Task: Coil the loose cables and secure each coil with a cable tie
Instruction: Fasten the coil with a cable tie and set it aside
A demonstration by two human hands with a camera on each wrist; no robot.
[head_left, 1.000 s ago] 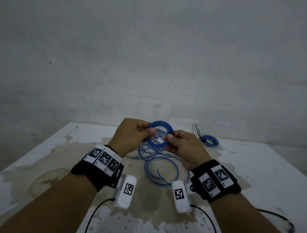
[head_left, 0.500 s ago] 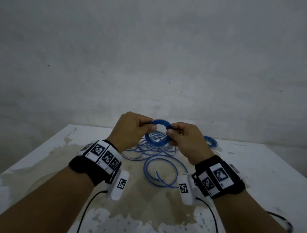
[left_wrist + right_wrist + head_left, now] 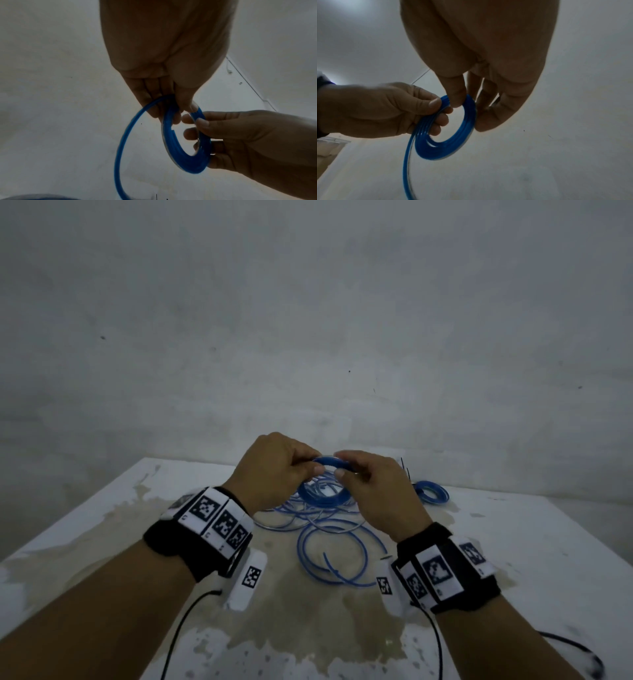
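On the stained white table (image 3: 513, 546), nearest the person, loose turns of blue cable (image 3: 334, 556) sprawl between the wrists. Above them, the left hand (image 3: 274, 470) and right hand (image 3: 373, 491) each pinch opposite sides of a small blue coil (image 3: 322, 494), thumb and curled fingers closed on its stacked turns. Farther back on the right lies a finished coil (image 3: 432, 496) beside black cable ties (image 3: 407, 472).
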